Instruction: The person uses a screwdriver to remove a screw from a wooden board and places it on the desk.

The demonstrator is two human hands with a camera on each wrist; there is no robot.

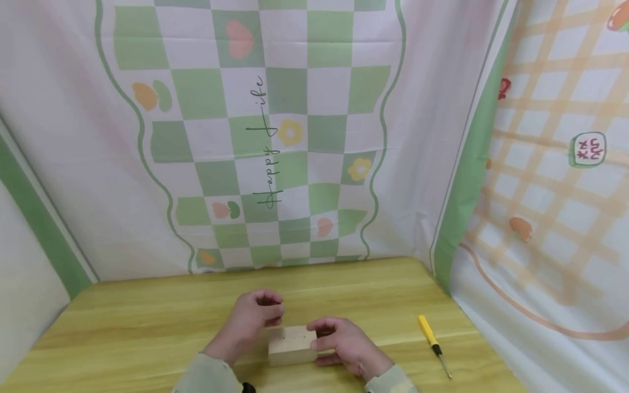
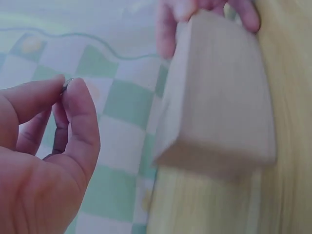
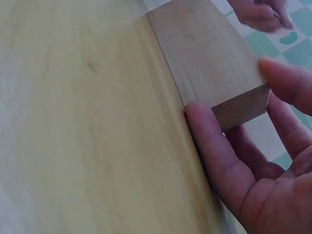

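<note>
A pale wooden block [image 1: 293,355] lies on the table in the head view, with a few small dark spots on its top. My right hand [image 1: 348,346] grips its right end, thumb and fingers on its sides. To the block's upper left is my left hand [image 1: 250,319], apart from it. Thumb and fingertip of that hand pinch a small screw-like metal piece [image 2: 67,84], mostly hidden by the fingers. In the right wrist view, the block [image 3: 209,53] extends away from the right hand's fingers, and part of the left hand [image 3: 253,13] shows beyond it.
A screwdriver [image 1: 427,330] with a yellow and black handle lies on the table to the right, its shaft pointing toward the near edge. The wood-grain table [image 1: 123,322] meets a checkered curtain [image 1: 290,185] at the back and another curtain [image 1: 545,218] on the right.
</note>
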